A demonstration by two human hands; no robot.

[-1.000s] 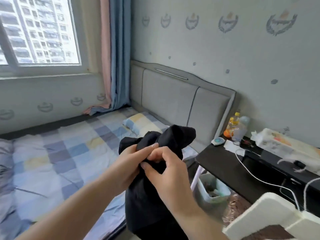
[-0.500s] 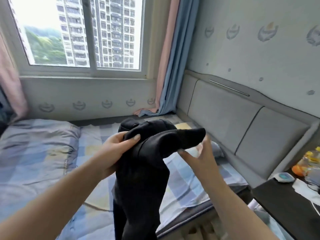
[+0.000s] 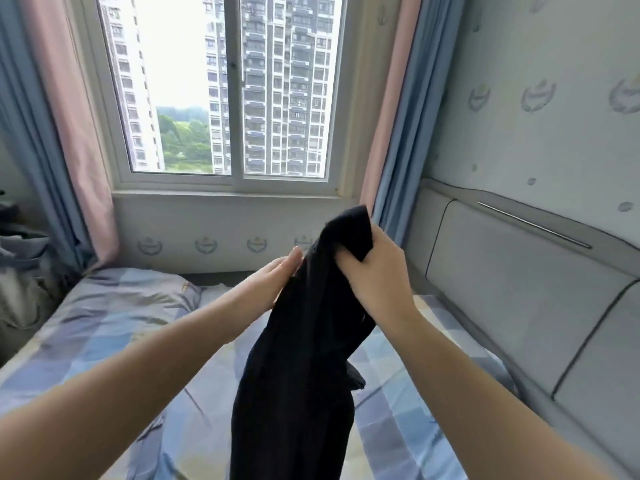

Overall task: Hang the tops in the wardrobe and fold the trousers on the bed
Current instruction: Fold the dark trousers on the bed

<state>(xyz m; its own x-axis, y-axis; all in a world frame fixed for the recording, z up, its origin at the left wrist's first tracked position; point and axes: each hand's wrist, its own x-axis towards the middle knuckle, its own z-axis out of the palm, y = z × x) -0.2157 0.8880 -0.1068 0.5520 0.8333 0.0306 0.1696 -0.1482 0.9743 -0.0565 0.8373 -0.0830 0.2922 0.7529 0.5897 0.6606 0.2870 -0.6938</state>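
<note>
Presently the dark garment (image 3: 304, 358) hangs in the air over the bed (image 3: 104, 327), bunched and unsorted. The right hand (image 3: 377, 271) grips its top edge, fingers curled into the cloth. The left hand (image 3: 273, 282) lies flat against its left side, fingers straight and together. Risk: one hand carries all; a loosened grip drops it in a crumpled heap. Judged trousers, unconfirmed while bunched.

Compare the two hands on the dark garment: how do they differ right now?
The right hand grips the garment near its top, fingers curled round the cloth; the left hand lies flat against its side, fingers straight. The right hand sits slightly higher than the left hand. Both touch the garment above the bed.
</note>
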